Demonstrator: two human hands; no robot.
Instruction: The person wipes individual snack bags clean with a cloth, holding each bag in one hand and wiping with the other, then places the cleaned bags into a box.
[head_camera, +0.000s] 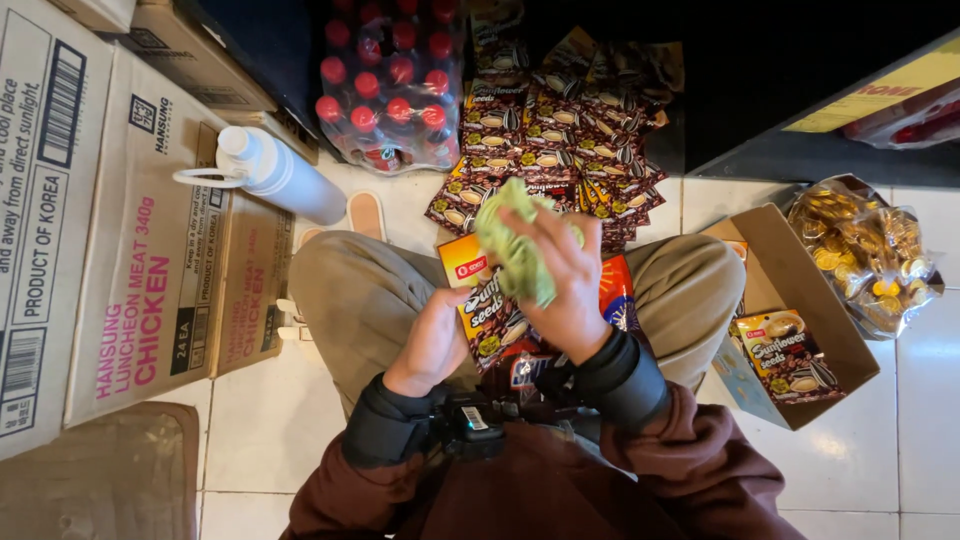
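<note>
I sit cross-legged on a tiled floor. My right hand (565, 275) is closed around a crumpled light green cloth (512, 250) and presses it onto a snack packet. My left hand (432, 340) grips the dark red and orange seed packet (490, 318) from its left side, holding it over my lap. More packets lie under it on my legs. A small black device (470, 425) hangs at my chest.
A pile of dark red seed packets (560, 130) lies ahead. Shrink-wrapped red-capped bottles (390, 80) stand behind. A white bottle (280, 172) leans on cardboard cartons (130, 230) at left. An open box (800, 330) with packets and a bag of gold coins (865, 250) sit right.
</note>
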